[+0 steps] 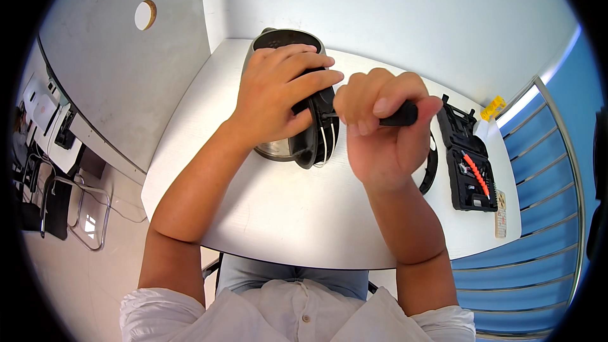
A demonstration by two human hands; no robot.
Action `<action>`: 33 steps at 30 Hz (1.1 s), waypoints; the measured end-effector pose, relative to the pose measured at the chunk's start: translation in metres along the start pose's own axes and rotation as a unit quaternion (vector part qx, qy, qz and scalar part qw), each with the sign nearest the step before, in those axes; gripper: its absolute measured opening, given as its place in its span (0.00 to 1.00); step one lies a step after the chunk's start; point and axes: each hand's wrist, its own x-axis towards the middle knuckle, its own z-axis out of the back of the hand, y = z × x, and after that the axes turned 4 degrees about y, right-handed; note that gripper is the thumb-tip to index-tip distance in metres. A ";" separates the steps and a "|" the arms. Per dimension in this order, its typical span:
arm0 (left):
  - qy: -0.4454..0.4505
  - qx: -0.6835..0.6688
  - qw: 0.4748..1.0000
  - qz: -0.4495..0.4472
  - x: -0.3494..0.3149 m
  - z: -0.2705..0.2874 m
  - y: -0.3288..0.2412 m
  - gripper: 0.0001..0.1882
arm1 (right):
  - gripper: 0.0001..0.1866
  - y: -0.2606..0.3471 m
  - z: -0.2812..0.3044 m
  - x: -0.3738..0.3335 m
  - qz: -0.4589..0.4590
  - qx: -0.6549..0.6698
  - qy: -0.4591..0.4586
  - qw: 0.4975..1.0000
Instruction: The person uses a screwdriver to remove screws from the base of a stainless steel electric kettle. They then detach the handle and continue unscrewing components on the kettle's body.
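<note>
An electric kettle [276, 150] with a metal body and black handle [308, 145] stands on the white table, its top uncovered. The handle's side is opened up, and pale wires [327, 139] show along it. My left hand [278, 92] lies over the kettle's rim and the top of the handle, holding it, fingers pointing right. In my right hand [386, 120] is a screwdriver [400, 116], its black grip wrapped by my fingers. Its thin shaft points left at the upper part of the handle; my fingers partly cover it, and the tip cannot be made out.
To the right lies an open black tool case [465, 206] with an orange-red flexible shaft [476, 176]. Beside it are a yellow packet [493, 108] and a pale remote-like object [500, 215]. A black curved part [431, 171] is half hidden behind my right wrist. Metal railings [573, 215] border the right side.
</note>
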 end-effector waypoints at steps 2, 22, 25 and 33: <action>0.000 -0.001 1.000 0.000 0.000 0.000 0.000 0.27 | 0.23 0.000 -0.004 0.000 -0.011 0.015 -0.016 1.000; -0.007 0.003 1.000 -0.007 -0.002 -0.002 0.002 0.28 | 0.23 -0.006 -0.015 0.002 0.037 -0.013 -0.063 0.997; -0.013 0.001 1.000 -0.012 -0.001 -0.003 0.003 0.27 | 0.23 -0.005 -0.014 0.005 0.036 -0.056 -0.060 0.996; -0.009 0.009 1.000 -0.018 -0.001 -0.003 0.005 0.28 | 0.25 -0.005 -0.006 -0.001 -0.002 0.017 -0.021 1.000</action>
